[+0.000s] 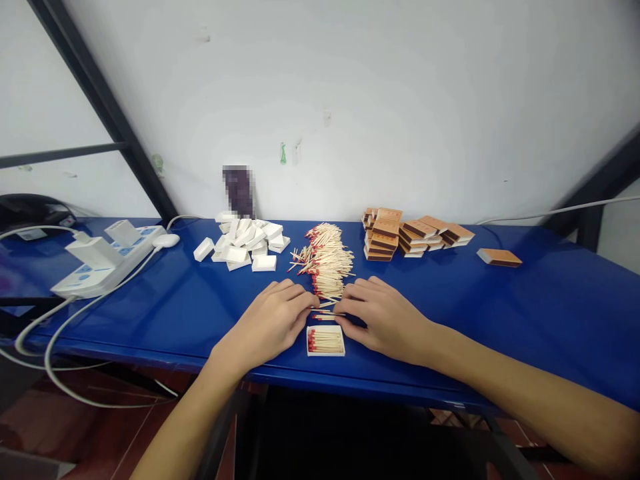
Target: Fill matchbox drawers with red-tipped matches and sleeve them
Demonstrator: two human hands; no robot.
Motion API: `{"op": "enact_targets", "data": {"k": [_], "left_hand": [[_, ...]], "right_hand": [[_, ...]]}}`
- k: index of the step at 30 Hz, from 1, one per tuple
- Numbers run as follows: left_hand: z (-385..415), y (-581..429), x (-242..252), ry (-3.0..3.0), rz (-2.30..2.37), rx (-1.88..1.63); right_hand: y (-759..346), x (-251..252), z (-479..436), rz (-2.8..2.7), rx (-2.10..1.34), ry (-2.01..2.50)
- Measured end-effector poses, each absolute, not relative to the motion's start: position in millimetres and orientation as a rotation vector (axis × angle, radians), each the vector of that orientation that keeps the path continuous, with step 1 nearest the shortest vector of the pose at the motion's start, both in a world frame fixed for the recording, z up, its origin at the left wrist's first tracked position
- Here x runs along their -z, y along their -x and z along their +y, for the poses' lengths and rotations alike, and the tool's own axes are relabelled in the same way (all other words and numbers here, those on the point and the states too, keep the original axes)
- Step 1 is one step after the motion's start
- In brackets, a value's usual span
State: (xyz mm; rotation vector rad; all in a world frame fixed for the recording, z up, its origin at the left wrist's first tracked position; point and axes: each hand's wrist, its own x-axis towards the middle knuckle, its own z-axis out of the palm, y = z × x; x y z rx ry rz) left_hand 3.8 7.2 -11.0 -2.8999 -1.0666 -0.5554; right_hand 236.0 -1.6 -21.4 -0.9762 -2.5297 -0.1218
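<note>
the match pile [327, 260] consists of slim, pale wooden sticks with red heads, arranged in a rough, elongated heap on a smooth, glossy blue tabletop [440, 293]. most heads point left; several sticks at the left edge lie askew.

the left hand [280, 317] is positioned at the near left end of the match pile, fingers bent inward. the right hand [377, 317] is positioned at the near right end, fingers bent, fingertips at the plain ends of a few loose matches [325, 317]. these lie between the hands, just nearer than the match pile. whether either hand grips a match cannot be told.

nearer still, in line with the match pile, a shallow, rectangular white tray [327, 354] contains a layer of matches, heads left.

left of the match pile: a jumbled heap of matte white trays [245, 241]. right of the match pile: stacked matchboxes [387, 233], flat and orange-brown with dark sides. farther right: a single matchbox [500, 257], lying flat.
</note>
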Motion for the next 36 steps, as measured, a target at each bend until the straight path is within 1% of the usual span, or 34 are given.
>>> {"op": "enact_targets", "data": {"k": [10,24,36], "left_hand": [[6.0,-4.1,7.2,2.674,-1.37,0.552],[7.0,-1.7,7.8,2.887,-1.172,0.454],[7.5,-0.5,8.8,2.993,-1.113,0.409]], "right_hand": [[-237.2,24.4,0.4,-2.556,0.128,0.955],[-236.2,26.5,1.7,-2.532,0.158,0.955],[-235.9,27.2,2.0,-2.507,0.14,0.911]]}}
